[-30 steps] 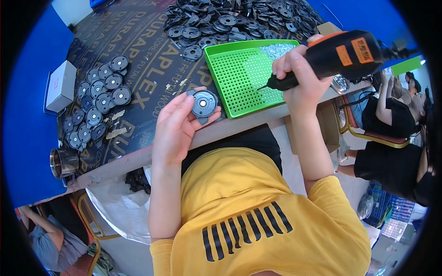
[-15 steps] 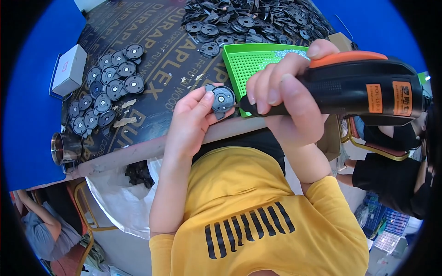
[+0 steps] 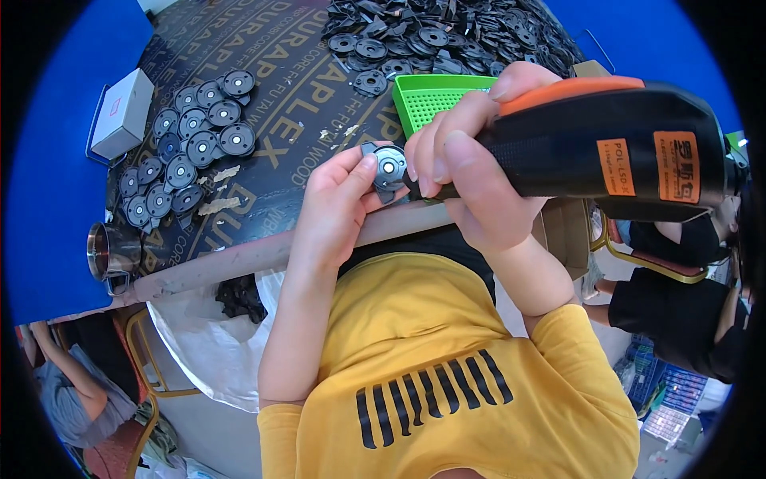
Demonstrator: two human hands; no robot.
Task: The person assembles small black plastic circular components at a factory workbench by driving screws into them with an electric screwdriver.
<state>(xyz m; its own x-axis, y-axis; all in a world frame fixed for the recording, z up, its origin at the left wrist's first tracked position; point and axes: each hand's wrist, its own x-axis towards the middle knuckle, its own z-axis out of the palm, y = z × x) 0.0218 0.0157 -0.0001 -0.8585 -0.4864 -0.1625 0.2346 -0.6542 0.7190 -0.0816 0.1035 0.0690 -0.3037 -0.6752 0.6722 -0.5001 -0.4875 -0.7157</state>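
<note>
My left hand (image 3: pixel 339 191) pinches a round black plastic part (image 3: pixel 389 166) with a light metal centre, thumb on its face, near the table's front edge. My right hand (image 3: pixel 487 160) is wrapped round a black and orange electric screwdriver (image 3: pixel 590 148), held sideways with its nose toward the left. That nose meets the right side of the round part; my fingers hide the tip, so I cannot tell what it touches. Behind my right hand lies a green perforated tray (image 3: pixel 435 100), whose contents are mostly covered by the tool.
Several round black parts (image 3: pixel 191 124) lie grouped on the left of the dark printed table (image 3: pixel 279 48). A heap of similar black parts (image 3: pixel 447 40) fills the back. A white box (image 3: pixel 122 114) and a metal cup (image 3: pixel 112 254) stand at the left. Other people sit at both sides.
The screwdriver and my right hand have shifted left, bringing the tool's nose closer over the right side of the round part. My left hand still holds the part, almost in place.
</note>
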